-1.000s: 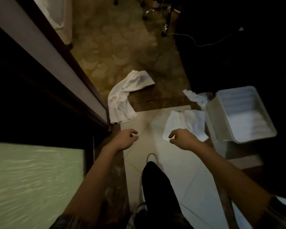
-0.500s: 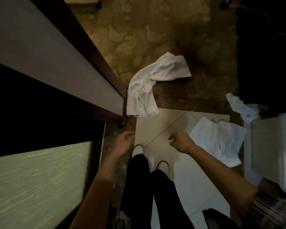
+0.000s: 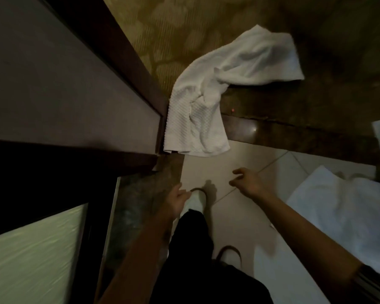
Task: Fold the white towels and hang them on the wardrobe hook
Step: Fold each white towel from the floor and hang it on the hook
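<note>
A patterned olive carpet point(image 3: 162, 29) fills the top of the frame. Below it a dark glossy threshold strip point(image 3: 294, 130) crosses to the right edge. Pale floor tiles point(image 3: 208, 172) cover the lower centre. A frosted glass panel point(image 3: 31, 255) sits lower left, under a dark wooden frame point(image 3: 123, 60).

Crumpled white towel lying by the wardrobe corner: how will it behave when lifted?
The crumpled towel will probably go floppy and drape, since it already lies in soft folds. Its thick waffle texture suggests easy grip, not slippery. Lifted from one end, the other end likely drags on the floor.
</note>
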A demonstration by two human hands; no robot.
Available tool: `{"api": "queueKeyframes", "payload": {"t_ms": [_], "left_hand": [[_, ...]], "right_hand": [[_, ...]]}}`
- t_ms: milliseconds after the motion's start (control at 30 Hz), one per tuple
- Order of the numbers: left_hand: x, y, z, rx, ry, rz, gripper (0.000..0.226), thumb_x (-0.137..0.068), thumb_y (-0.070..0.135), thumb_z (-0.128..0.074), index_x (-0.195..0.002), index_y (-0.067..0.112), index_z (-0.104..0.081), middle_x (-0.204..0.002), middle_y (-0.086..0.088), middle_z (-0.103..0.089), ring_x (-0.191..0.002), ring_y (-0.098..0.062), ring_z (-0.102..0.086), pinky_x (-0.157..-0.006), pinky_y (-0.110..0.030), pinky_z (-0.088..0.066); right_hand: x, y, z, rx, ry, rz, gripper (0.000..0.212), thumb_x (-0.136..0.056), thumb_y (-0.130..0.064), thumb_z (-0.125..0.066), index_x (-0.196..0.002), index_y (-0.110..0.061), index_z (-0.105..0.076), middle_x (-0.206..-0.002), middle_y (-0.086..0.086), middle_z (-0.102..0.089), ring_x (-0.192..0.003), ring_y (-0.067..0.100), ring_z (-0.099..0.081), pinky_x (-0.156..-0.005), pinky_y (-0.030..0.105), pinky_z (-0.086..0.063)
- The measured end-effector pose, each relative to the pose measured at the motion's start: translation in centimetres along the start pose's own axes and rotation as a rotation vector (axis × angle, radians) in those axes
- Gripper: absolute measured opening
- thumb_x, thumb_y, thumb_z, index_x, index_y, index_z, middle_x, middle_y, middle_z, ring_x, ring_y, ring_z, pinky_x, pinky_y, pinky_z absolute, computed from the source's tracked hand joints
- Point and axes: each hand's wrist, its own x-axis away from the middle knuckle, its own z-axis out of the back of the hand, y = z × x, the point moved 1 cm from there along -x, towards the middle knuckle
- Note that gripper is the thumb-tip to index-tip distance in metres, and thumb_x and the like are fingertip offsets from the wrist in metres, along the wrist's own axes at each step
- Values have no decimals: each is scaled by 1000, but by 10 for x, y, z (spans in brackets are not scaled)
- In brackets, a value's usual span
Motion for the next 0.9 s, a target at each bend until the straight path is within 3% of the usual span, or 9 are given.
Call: {"api": "queueKeyframes", "payload": {"t_ms": [33,100,267,367,467,567,667,800,900], "left_hand": [[-20,-2,-4,-44,-17,21,52,-96,0,-44,-144,0,-25,-137,-25,-43,-124,-35,-45,-98,-36,-37],[-61,-3,-10,-71,-29,31,56,-95,4,-48,-146,4,-24,-148,-18,-32,-134,-30,-36,-100,-33,-34],[-152,-2,-19,-54,53,-63,54,-96,6,-48,-145,6,-25,-149,-16,-30,-136,-28,-32,-109,-38,-31],[-196,0,-27,71,109,-63,52,-96,7,-49,-144,6,-29,-144,-14,-38,-124,-24,-42,-103,-35,-37],[-223,3,-34,307,149,-12,44,-96,6,-48,-139,5,-39,-126,-10,-46,-105,-18,-41,-88,-33,-40],[-237,5,-34,453,176,24,39,-98,10,-45,-137,5,-41,-134,-13,-46,-114,-19,-45,-95,-33,-41],[-235,7,-32,554,142,55,40,-100,15,-42,-139,7,-38,-144,-11,-39,-132,-22,-39,-100,-35,-39],[-224,13,-31,649,34,61,43,-102,24,-37,-142,9,-33,-151,-10,-31,-138,-22,-31,-106,-37,-33],[-203,15,-36,632,-68,59,48,-101,33,-38,-145,15,-30,-150,-8,-32,-137,-21,-33,-107,-37,-31]], "right_hand": [[-23,1,-6,-131,-12,-57,52,-87,-9,-64,-134,-5,-45,-116,21,-59,-106,31,-58,-85,38,-49],[-67,3,-17,-279,-8,-118,62,-84,-8,-68,-139,-6,-38,-124,22,-55,-112,31,-55,-88,40,-50],[-158,6,-36,-215,180,1,79,-80,-17,-73,-145,-10,-28,-142,19,-42,-121,33,-49,-93,37,-47],[-197,10,-41,-163,292,106,65,-78,-21,-76,-132,-6,-42,-124,15,-56,-104,26,-58,-75,29,-51],[-220,16,-49,-219,279,143,53,-83,-24,-71,-124,-9,-40,-107,8,-56,-89,21,-60,-69,27,-51],[-231,17,-52,-147,306,139,26,-86,-33,-65,-96,-13,-52,-88,2,-56,-70,12,-52,-56,21,-38],[-232,18,-51,-142,337,162,22,-91,-24,-57,-103,-6,-61,-90,7,-60,-73,19,-54,-59,23,-40],[-207,18,-49,-467,229,132,30,-93,-14,-48,-120,-4,-57,-97,7,-61,-74,14,-60,-54,19,-52],[-171,20,-47,-688,175,121,24,-90,-7,-47,-110,-7,-60,-101,10,-62,-85,22,-63,-65,25,-57]]}}
